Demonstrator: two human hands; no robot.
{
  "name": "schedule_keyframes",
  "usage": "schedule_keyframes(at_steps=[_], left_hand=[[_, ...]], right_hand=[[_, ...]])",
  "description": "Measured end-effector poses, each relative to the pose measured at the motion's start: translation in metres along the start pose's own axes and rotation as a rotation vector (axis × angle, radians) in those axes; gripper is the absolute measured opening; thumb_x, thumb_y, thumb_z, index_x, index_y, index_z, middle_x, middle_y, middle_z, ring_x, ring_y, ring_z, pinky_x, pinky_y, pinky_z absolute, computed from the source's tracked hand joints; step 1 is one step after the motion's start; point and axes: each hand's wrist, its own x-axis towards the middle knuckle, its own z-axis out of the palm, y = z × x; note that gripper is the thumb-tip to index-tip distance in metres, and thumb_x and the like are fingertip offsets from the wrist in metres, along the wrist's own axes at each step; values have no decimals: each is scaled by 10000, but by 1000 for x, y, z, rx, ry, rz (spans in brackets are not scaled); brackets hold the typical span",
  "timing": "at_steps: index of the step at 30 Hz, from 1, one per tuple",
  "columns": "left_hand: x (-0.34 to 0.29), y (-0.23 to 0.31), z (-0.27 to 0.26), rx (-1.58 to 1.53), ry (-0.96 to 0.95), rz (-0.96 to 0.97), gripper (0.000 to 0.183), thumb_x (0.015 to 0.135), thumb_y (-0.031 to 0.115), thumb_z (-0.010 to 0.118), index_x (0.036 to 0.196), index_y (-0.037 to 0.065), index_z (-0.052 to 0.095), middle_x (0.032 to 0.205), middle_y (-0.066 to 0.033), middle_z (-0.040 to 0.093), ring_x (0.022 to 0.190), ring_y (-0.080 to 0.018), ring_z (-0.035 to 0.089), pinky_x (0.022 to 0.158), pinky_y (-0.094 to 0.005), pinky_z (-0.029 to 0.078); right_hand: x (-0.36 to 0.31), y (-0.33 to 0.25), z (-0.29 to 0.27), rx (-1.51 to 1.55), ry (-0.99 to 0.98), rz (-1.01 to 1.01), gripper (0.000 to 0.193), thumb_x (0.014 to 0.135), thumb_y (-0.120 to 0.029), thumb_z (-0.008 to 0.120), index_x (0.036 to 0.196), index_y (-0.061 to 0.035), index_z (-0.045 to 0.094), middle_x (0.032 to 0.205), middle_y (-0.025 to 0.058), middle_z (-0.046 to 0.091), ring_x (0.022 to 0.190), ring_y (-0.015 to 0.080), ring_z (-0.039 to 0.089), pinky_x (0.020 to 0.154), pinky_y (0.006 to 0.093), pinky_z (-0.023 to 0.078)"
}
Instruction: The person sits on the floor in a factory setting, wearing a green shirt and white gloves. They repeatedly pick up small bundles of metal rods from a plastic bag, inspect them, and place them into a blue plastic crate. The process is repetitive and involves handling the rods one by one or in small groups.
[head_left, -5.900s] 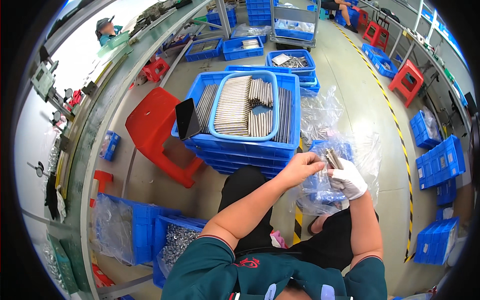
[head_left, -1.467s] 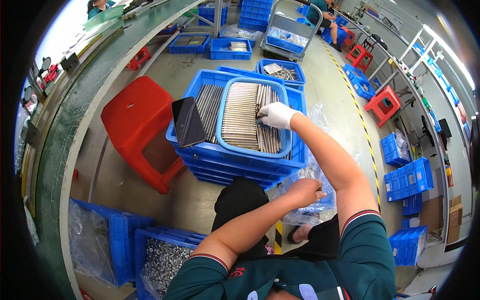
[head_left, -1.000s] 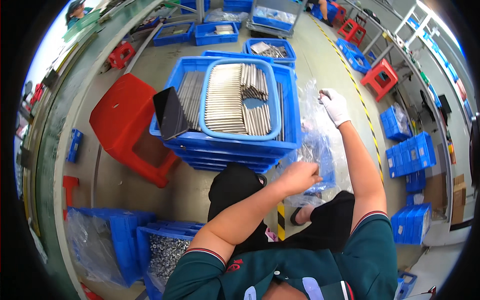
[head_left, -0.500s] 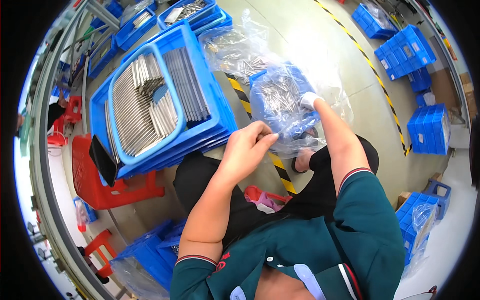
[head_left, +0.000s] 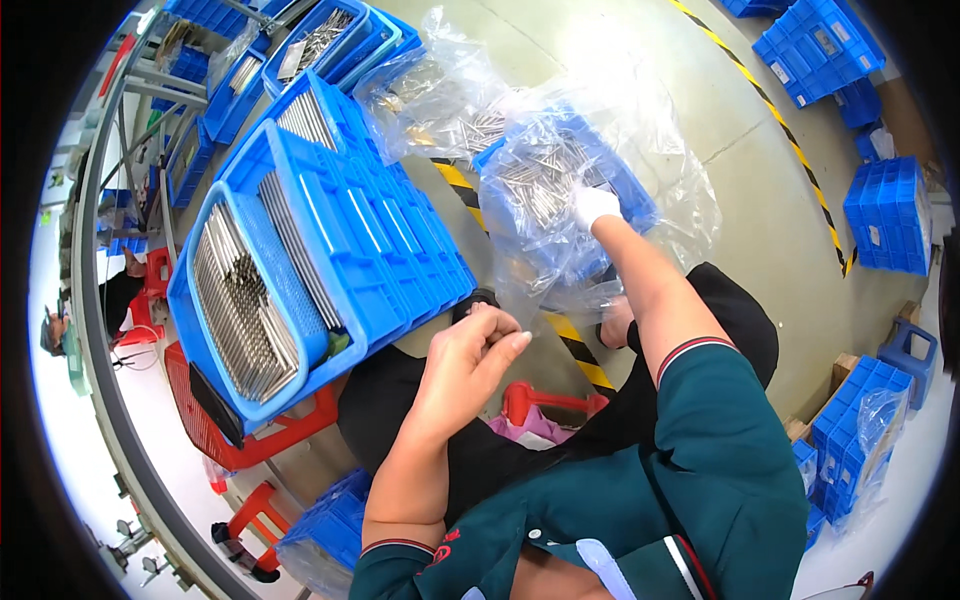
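My right hand (head_left: 597, 207), in a white glove, reaches into a blue crate (head_left: 632, 188) lined with a clear plastic bag (head_left: 680, 175). Its fingertips are hidden at a pile of short metal pins (head_left: 540, 190). In front of my lap, my bare left hand (head_left: 468, 362) hovers near the bag's close edge, fingers curled and thumb against them; whatever they hold, if anything, does not show. To its left, a light-blue basket (head_left: 290, 240) with rows of slim metal rods (head_left: 240, 310) rests on a stack of blue crates (head_left: 385, 250).
Another plastic bag of pins (head_left: 430, 100) lies beyond the crate. A red stool (head_left: 210, 410) stands under the stacked crates, with a black flat object (head_left: 215, 405) at their corner. More blue crates (head_left: 885, 215) are at the right, past yellow-black floor tape (head_left: 800, 160).
My left hand has drawn back from the bag toward my lap. My right hand has moved left, further over the pins. The whole view has shifted and tilted.
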Motion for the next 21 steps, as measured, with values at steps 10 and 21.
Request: schedule_keyframes(at_steps=[10,21], left_hand=[[9,18,1,6,-12,-204,103,834,63,635,885,-21,607,747,-44,616,638,-58,514,586,-218,433],[19,19,-13,11,-38,-163,121,807,107,681,864,17,625,698,-46,556,569,-104,478,523,-241,375]], right_hand=[[51,-51,19,-202,192,-279,193,795,-154,536,840,-64,700,869,151,686,839,274,671,687,394,523],[152,-65,77,-319,517,-404,200,809,-124,496,827,-85,690,853,113,669,856,257,631,792,410,434]])
